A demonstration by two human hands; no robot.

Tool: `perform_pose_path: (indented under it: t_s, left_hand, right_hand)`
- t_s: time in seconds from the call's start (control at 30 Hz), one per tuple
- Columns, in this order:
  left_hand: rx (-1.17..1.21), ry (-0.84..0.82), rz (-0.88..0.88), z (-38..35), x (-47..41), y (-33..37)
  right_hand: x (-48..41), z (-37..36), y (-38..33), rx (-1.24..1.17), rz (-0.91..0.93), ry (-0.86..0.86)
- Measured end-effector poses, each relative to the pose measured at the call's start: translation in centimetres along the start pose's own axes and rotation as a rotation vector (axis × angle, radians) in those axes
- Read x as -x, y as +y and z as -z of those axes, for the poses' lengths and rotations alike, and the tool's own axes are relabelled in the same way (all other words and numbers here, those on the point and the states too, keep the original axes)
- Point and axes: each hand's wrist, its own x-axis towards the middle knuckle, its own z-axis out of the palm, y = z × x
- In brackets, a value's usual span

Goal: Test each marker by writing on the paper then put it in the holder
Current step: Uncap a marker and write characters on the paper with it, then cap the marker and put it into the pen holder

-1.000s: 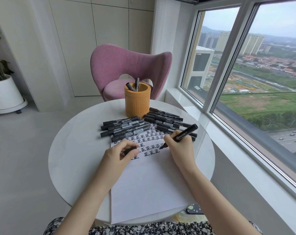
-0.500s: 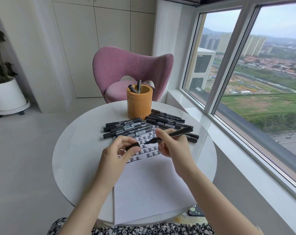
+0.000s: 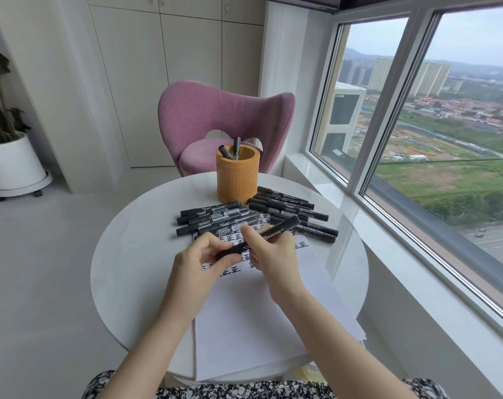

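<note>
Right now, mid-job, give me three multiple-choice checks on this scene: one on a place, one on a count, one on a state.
1. Where on the table does the holder stand?
A near edge; B far side, behind the loose markers; C left edge.
2. Count the markers in the holder:
A none; B two; C five.
3. The held marker is:
A gripped by both hands above the paper; B lying flat on it; C in the holder.

Answers:
1. B, the holder sits beyond the loose markers.
2. B, two tops stick out.
3. A, the left hand and the right hand both grip it.
</note>
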Motion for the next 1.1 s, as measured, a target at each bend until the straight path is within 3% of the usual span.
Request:
perform_pose_path:
  t_s: [0.33,0.47,0.53,0.63,0.8,0.97,1.1]
  left_hand:
    - [0.0,0.043,-0.055,0.0,0.0,0.1]
    - [-0.027,0.066,-0.085,0.0,-0.2,0.2]
    - [-0.035,0.101,-0.095,0.2,-0.4,0.4]
    - [-0.038,0.15,-0.104,0.5,-1.0,0.9]
    - [-0.089,0.15,-0.125,0.4,-2.3,1.8]
    - [-0.042,0.142,-0.112,0.0,-3.3,2.2]
    - [-0.01,0.14,-0.09,0.1,-4.0,2.1]
  right_hand:
    - [-0.4,-0.3,-0.1,-0.082,-0.127,-0.071]
    - [-0.5,0.4,-0.7,0.07,-0.217,-0.073]
    - [-0.7,1.1,-0.7,0.196,-0.101,0.013]
    - [-1.2,2.2,-0.6,0.429,0.218,0.164]
    - [-2.5,2.5,-0.9,0.771,0.681,-0.007]
    - [-4.1,1.9,-0.6,0.941,0.773,-0.078]
    - [-5.7,1.5,-1.1,0.818,0.708,-0.095]
